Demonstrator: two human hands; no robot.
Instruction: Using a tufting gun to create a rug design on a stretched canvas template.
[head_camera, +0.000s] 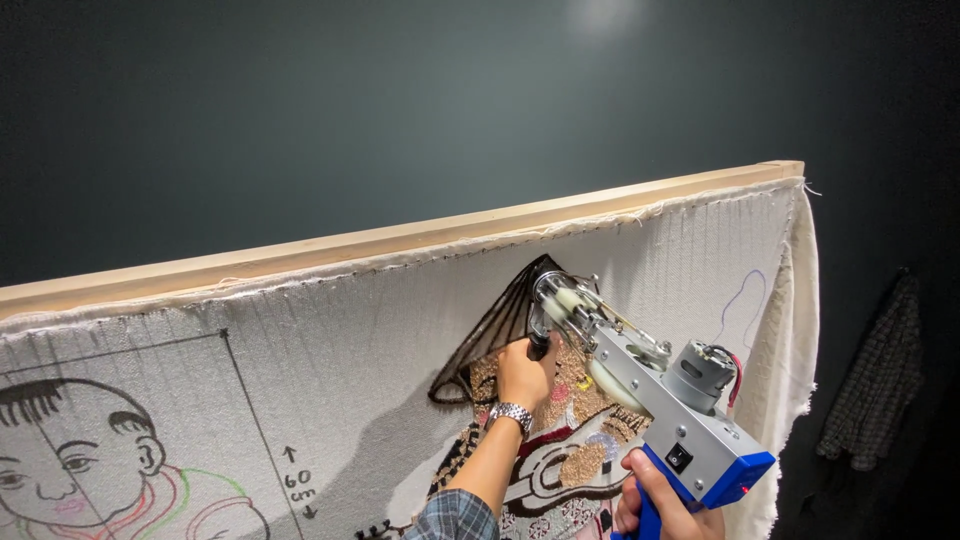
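The tufting gun, a grey metal body with a blue handle and an exposed motor at the back, sits tilted with its needle end pressed to the white backing cloth, right at the edge of the dark cone-shaped hat already filled with yarn. Your left hand is closed around the black front grip just behind the needle, and your right hand is wrapped around the blue rear handle at the bottom of the view. The gun looks rigid and fairly heavy toward the motor, so you likely need both grips to steady it; keep clear of the moving parts near the front. The cloth is soft but stretched taut on a wooden frame, so it should give slightly under pressure. A pencilled child's face lies well apart at the left.
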